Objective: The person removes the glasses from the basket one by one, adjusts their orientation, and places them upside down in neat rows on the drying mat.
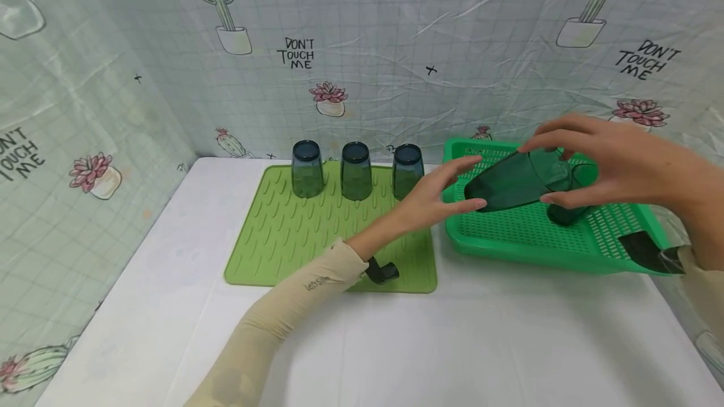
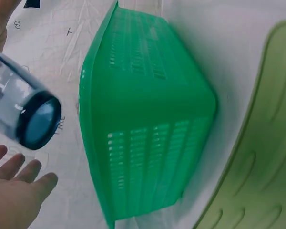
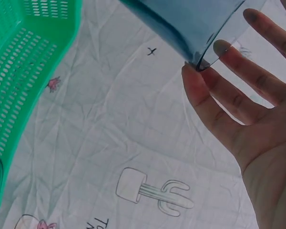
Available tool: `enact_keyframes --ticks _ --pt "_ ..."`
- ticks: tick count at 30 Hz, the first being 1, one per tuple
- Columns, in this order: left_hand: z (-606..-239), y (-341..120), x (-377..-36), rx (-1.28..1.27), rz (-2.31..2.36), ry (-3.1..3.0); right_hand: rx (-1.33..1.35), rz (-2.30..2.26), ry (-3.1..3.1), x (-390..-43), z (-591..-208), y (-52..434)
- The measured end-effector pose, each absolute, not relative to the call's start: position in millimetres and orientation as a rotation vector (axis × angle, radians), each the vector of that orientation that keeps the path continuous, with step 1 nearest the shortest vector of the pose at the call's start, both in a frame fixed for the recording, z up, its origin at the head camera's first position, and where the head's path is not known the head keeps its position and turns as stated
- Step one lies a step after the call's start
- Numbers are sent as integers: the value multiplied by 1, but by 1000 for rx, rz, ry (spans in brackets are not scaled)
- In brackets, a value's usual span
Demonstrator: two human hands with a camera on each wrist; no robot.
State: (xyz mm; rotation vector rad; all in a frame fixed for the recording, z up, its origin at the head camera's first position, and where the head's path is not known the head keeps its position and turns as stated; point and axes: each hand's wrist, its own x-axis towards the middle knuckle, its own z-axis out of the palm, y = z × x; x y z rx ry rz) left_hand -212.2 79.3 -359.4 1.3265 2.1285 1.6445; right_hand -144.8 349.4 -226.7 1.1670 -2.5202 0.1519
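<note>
A: What's on the left of the white worktop (image 1: 396,344)?

B: A ribbed light-green silicone drying mat (image 1: 283,237). Along its far edge three dark blue-green tumblers (image 1: 356,170) stand upside down in a row, apart from one another.

A: And the left hand (image 1: 438,196)?

B: It reaches across the mat's right edge towards the bright green perforated plastic basket (image 1: 509,237), fingers straight and spread. The wrist view shows the fingertips just below the thick base of a fourth dark translucent tumbler (image 1: 517,181); whether they touch it I cannot tell. It grips nothing.

A: Where is that tumbler?

B: In the air over the basket, lying on its side with the base towards the mat and the mouth towards the right. The right hand (image 1: 599,159) holds it from above, fingers arched over the wall near the rim and thumb beneath.

A: How would it handle?

B: It looks rigid, smooth and light, glass or hard plastic, I cannot say which. A smooth wall is likely slippery, and if it is glass a drop would break it. The wall, pinched across between thumb and fingers, seems the safest hold; the heavy base is a good place for support.

A: Further right?

B: Another dark cup (image 1: 568,213) lies in the basket under the right hand.
</note>
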Motion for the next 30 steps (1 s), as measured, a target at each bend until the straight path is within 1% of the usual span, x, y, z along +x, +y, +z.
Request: enact_keyframes --ticks 10,14,21,27,30 --pt "-363 91 -206 1293 1741 1924 1235 226 -2424 -143 -225 351" --pt "-362 91 -202 1240 1741 1895 1257 227 -2413 -144 -225 351" --pt "-362 87 -197 1225 1707 1967 1193 257 -2457 -139 -227 351" --pt "-363 84 -195 1155 1887 1948 1154 372 -2509 -133 -230 351" --pt "-364 82 -195 1109 1959 1960 1072 423 -2610 -130 -235 349"
